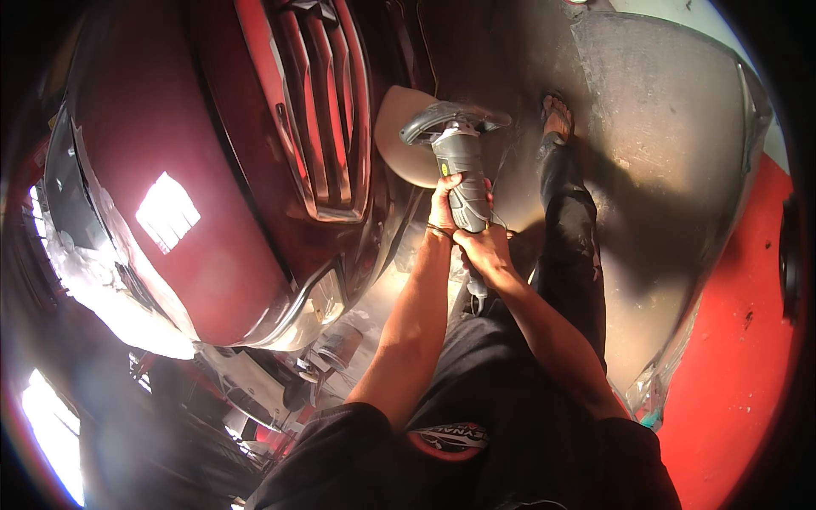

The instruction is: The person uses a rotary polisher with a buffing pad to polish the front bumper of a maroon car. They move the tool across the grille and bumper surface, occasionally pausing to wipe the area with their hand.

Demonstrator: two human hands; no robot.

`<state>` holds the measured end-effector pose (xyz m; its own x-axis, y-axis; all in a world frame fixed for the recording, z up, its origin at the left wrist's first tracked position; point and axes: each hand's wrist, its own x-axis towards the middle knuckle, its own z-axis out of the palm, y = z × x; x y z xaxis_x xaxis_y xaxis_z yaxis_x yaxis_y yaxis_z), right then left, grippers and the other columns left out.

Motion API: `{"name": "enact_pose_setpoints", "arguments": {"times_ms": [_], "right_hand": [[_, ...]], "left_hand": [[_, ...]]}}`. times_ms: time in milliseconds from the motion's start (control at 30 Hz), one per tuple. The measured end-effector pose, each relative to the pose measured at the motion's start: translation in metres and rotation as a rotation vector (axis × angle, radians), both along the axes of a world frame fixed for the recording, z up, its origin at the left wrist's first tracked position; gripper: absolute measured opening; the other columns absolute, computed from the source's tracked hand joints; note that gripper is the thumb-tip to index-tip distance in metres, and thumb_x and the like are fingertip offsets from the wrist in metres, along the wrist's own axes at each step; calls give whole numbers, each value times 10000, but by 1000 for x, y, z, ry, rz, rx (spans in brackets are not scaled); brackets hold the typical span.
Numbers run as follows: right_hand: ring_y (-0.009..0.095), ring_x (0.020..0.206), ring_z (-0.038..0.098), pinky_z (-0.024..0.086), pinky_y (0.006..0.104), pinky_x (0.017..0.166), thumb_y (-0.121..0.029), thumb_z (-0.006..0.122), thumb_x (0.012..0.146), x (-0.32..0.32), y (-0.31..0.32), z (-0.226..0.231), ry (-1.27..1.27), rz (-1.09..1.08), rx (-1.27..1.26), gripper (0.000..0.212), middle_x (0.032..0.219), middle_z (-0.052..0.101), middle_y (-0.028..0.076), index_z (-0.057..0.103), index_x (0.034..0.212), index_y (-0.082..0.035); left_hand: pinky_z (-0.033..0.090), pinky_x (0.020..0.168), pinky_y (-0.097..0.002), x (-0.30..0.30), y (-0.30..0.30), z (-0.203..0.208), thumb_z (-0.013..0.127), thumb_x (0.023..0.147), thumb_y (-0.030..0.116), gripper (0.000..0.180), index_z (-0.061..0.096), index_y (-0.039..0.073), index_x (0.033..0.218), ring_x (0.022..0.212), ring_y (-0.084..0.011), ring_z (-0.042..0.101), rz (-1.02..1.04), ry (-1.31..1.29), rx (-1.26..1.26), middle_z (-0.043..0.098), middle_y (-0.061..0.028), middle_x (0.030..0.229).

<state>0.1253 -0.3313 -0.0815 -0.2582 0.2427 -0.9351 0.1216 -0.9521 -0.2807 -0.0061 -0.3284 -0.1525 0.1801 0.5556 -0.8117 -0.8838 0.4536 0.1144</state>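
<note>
Closest to the black shirt (518,408), the right hand (484,249) has its fingers clamped round the rear of a grey power tool (460,155); just ahead, the left hand (441,206) wraps its fingers about the tool's body; I see a pale disc (401,140) by its head; left of that stands a dark red car (229,170), slatted grille (327,110) facing the disc.

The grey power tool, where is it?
In the head view, the grey power tool is just above centre, in the left grip and right grip, right of the slatted car grille.
</note>
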Motion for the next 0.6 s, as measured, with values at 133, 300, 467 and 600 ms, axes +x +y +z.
{"name": "enact_pose_setpoints", "arguments": {"times_ms": [133,300,467,600], "right_hand": [[231,540,697,566,387,529,-197,747,821,-10,59,-10,-62,-2,89,263,619,679,130,716,842,64],[313,784,800,620,427,736,-239,797,801,-24,126,-16,-173,158,277,329,799,780,202,773,976,39],[266,664,743,594,400,648,-161,785,818,-30,142,-19,-176,76,391,318,738,733,157,710,1052,41],[236,581,719,579,392,574,-136,746,841,-29,114,0,-144,64,321,270,693,710,137,715,1048,34]], "left_hand": [[655,817,-493,-5,70,2,769,845,444,727,586,-73,1322,896,-368,749,24,43,57,719,-242,1105],[658,774,-475,-14,148,8,739,859,462,677,612,-72,1256,868,-358,759,69,63,184,730,-227,1072],[647,791,-486,-20,172,5,740,838,506,728,619,-87,1243,876,-356,752,40,2,195,725,-223,1069],[642,822,-496,-19,128,-5,737,848,480,703,630,-88,1246,904,-362,752,27,-122,158,734,-215,1074]]}}
